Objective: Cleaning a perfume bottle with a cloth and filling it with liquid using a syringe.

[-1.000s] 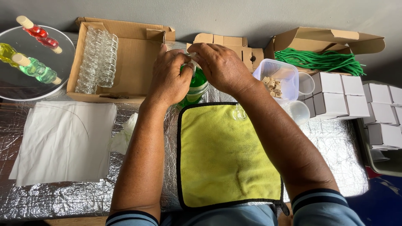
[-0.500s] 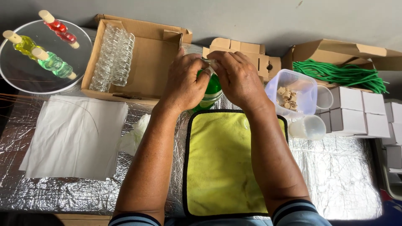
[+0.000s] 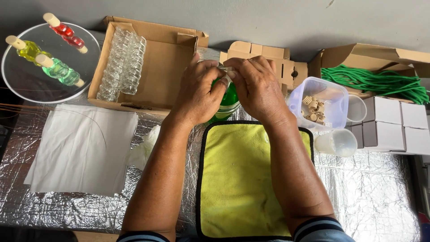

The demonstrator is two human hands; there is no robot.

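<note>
nearest lies a yellow cloth (image 3: 242, 179) with a black edge, on foil (image 3: 371, 197) that covers the table. left of it is a white sheet (image 3: 80, 148). both forearms cross the cloth to the far side, where the left hand (image 3: 197, 92) and the right hand (image 3: 257, 87) meet, fingertips together, pinched on a small piece at the top of a green container (image 3: 229, 99) that stands just beyond the cloth's far edge; what the piece is cannot be told. right of the hands, a clear tub (image 3: 320, 105) holds small tan parts, with a cup (image 3: 338, 142) near it and white boxes (image 3: 392, 125) further right. far left, a round tray (image 3: 49, 58) bears coloured bottles; beside it a carton (image 3: 152, 62) holds empty glass bottles (image 3: 123, 62). far right, green cord (image 3: 376, 80) fills another carton.
</note>
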